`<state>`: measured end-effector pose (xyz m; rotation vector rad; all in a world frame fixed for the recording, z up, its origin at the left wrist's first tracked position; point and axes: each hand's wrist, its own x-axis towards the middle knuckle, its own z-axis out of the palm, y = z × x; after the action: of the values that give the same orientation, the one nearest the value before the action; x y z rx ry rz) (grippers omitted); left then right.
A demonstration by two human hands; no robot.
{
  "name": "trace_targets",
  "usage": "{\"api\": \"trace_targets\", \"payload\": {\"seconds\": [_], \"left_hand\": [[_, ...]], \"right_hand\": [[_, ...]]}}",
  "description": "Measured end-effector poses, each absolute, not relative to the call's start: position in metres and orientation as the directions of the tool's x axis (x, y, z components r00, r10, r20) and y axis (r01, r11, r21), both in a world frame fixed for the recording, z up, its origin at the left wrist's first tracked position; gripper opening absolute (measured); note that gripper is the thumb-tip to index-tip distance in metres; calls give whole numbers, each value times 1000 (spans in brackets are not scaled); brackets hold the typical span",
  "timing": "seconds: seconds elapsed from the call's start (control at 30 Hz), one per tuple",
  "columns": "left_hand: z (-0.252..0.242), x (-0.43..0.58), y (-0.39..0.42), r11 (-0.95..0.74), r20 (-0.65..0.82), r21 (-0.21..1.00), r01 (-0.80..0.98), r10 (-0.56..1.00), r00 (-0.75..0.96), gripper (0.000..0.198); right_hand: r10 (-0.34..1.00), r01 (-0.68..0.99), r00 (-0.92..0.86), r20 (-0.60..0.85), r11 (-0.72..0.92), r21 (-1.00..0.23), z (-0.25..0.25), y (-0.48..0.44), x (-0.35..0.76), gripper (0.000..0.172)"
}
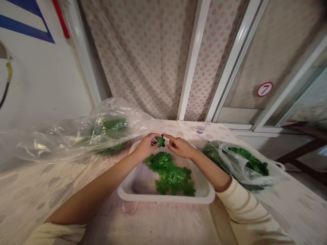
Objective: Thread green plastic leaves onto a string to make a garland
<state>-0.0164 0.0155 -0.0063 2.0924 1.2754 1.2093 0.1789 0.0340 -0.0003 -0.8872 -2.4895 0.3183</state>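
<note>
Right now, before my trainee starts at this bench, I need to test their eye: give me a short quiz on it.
1. True or false: the white rectangular plastic tray is empty.
2. The small green plastic leaf piece is: A in the tray; B at the fingertips of left hand and right hand; C on the floor.
3. Which number is on the red-ringed round sticker?
Key: 1 false; 2 B; 3 seven.

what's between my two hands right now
A small green leaf piece, pinched by the fingertips of the left hand and the right hand, above the white tray. The head view shows it.
</note>
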Motion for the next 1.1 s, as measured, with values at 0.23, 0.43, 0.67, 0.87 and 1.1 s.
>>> {"api": "trace_targets", "payload": {"seconds": [0.23, 0.43, 0.67, 0.87, 1.1], "left_hand": [[-7, -16, 17, -499, 471, 708, 500, 861, 192, 26], [-7, -16, 16, -511, 479, 715, 478, 855, 198, 25], [-8, -16, 17, -522, 478, 706, 479, 850, 222, 25], [-5, -15, 13, -513, 458, 704, 491, 856, 238, 25], [-3, -15, 12, -504, 430, 702, 504, 863, 264, 26]], "right_hand": [[622, 518, -700, 349, 780, -350, 0, 34, 179, 53], [617, 508, -699, 360, 784, -357, 0, 34, 179, 50], [628, 531, -685, 369, 777, -338, 0, 34, 180, 46], [640, 531, -672, 372, 767, -359, 0, 34, 180, 43], [676, 567, -637, 370, 737, -369, 0, 34, 180, 33]]}}
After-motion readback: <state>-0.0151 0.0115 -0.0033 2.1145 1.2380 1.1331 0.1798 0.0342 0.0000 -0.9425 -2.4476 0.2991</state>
